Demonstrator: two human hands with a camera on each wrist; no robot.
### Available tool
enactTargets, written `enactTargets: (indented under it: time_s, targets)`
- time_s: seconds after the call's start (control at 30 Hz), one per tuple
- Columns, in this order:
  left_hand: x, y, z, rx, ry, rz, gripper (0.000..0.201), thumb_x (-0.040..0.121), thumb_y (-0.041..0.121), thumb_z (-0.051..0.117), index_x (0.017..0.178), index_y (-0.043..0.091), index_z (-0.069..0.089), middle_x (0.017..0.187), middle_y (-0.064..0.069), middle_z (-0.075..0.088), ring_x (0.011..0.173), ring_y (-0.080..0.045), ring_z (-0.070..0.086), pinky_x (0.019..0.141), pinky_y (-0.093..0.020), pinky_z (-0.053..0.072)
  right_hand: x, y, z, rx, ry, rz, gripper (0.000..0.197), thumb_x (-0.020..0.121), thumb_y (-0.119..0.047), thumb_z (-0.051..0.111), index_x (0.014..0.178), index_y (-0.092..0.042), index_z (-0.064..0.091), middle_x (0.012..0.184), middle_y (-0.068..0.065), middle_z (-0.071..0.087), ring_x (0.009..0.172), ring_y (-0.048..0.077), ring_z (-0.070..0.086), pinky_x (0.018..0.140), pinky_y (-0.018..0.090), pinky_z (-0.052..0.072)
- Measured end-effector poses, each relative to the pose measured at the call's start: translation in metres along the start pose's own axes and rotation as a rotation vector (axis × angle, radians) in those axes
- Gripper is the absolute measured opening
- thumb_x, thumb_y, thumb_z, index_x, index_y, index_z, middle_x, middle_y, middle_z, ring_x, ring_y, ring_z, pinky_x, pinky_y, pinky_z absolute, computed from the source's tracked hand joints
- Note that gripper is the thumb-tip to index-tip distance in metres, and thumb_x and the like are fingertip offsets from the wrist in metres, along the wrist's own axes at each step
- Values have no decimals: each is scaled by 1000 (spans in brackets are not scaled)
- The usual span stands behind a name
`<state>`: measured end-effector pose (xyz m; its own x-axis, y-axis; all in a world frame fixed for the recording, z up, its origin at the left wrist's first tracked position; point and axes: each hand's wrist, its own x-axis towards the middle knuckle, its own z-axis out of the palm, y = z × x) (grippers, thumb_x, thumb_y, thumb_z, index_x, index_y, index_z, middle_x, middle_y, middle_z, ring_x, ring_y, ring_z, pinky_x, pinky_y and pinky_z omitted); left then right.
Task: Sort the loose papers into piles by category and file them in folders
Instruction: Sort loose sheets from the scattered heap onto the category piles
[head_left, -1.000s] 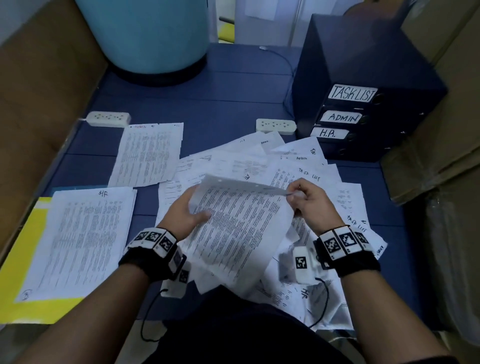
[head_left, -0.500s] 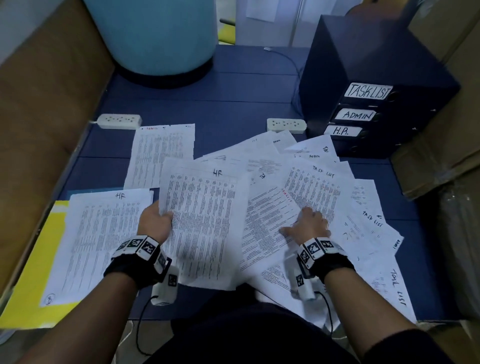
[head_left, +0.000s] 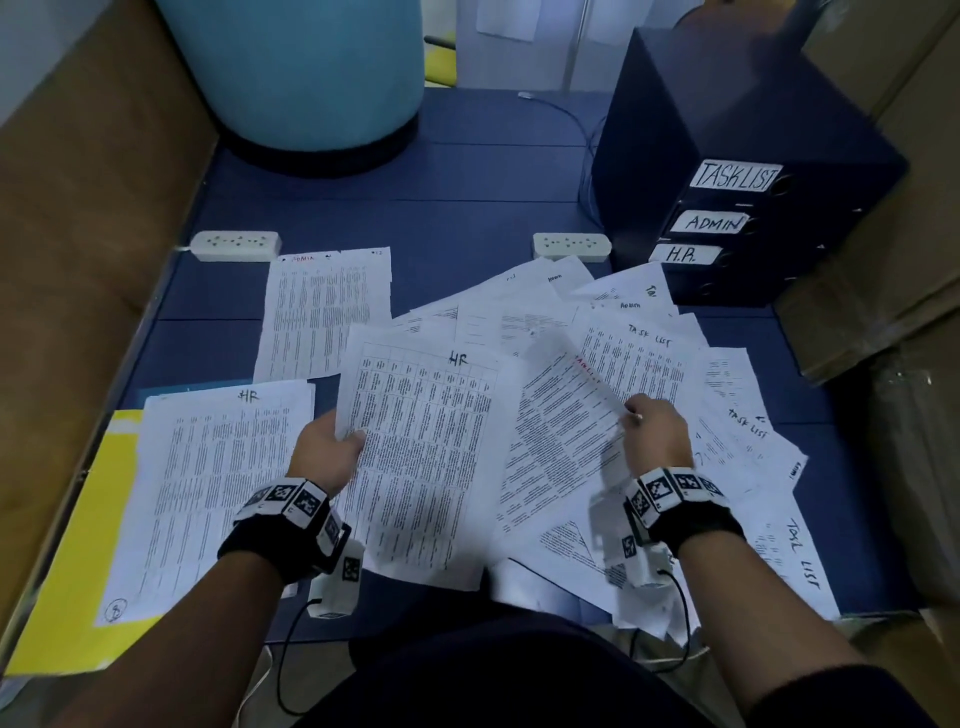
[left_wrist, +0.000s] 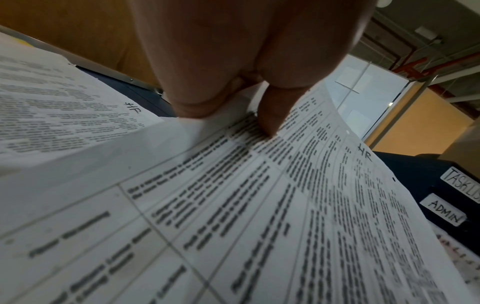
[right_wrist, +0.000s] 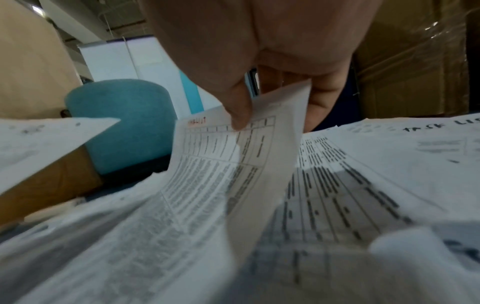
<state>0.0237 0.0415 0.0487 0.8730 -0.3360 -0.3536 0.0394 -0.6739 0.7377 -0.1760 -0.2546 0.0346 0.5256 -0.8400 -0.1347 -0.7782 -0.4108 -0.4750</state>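
left hand (head_left: 326, 451) pinches the left edge of a sheet marked hr (head_left: 426, 452), held just right of the hr pile (head_left: 208, 488) on the yellow folder (head_left: 78, 561). right hand (head_left: 657, 434) pinches a sheet with a red heading (head_left: 561, 431), lifted from the loose papers (head_left: 727, 415) spread on the blue worktop (head_left: 467, 218). labelled drawer unit (head_left: 727, 208) stands far right.

Dim bluish light; wrist views blurred near lens, edges distorted.

Bare forearms, black wristbands (head_left: 270, 545) both wrists, white fiducial-marker blocks on top, white camera pods (head_left: 337, 582) underneath, thin black cables trailing back.
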Motion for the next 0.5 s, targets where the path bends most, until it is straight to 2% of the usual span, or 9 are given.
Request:
enactTargets:
  time_s: [0.07,0.17,0.2,0.27,0.33,0.4,0.43,0.5]
  targets:
    - [0,3,2,-3,-25,15,27,95,7,53,121,1,60,114,-15,63,93,-22,53,83,-30,39,1,-3,-9,105,3,-7,17,97,-4,47,97,-9,63,80,5,53,69,23,49,58,27,34]
    - [-3,10,6,-17,-76,44,26,94,6,55,119,3,62,105,-7,63,94,-21,56,82,-28,38,1,-9,-25,268,-119,-74,14,97,-7,52,91,-15,62,74,3,60,64,15,52,51,21,38]
    - [-3,12,8,-13,-104,56,27,93,6,55,120,5,61,104,-4,62,97,-23,57,82,-28,38,1,-13,-29,320,-177,-118,15,96,-7,54,87,-15,62,73,3,61,64,15,52,53,20,39]
    - [-5,18,12,-10,-169,97,32,93,8,57,124,9,58,108,-1,60,102,-23,57,83,-27,38,3,-20,-35,395,-273,-182,21,94,-7,56,81,-21,63,71,2,61,66,17,54,59,24,41]
    - [-6,24,19,-10,-207,124,29,93,8,58,121,12,58,104,0,61,96,-19,57,76,-23,41,9,-25,-36,427,-319,-215,23,92,-7,58,78,-24,63,71,-2,63,66,15,55,65,27,42]
    - [-7,28,23,15,-204,144,11,93,11,59,103,13,63,89,1,63,84,-18,58,63,-20,40,14,-29,-35,495,-316,-212,16,89,-11,62,82,-25,66,73,-2,64,68,15,56,69,30,44]
    - [-8,30,23,11,-188,149,7,93,12,59,97,15,63,86,1,64,81,-17,59,62,-20,41,14,-31,-34,569,-290,-193,11,88,-16,65,86,-26,66,73,-1,62,68,17,55,70,31,45]
    - [-7,28,21,-63,-124,133,10,93,11,58,96,18,65,91,-1,67,85,-19,62,71,-26,47,11,-35,-31,780,-232,-90,14,89,-20,67,101,-27,62,73,1,55,66,18,54,67,30,47]
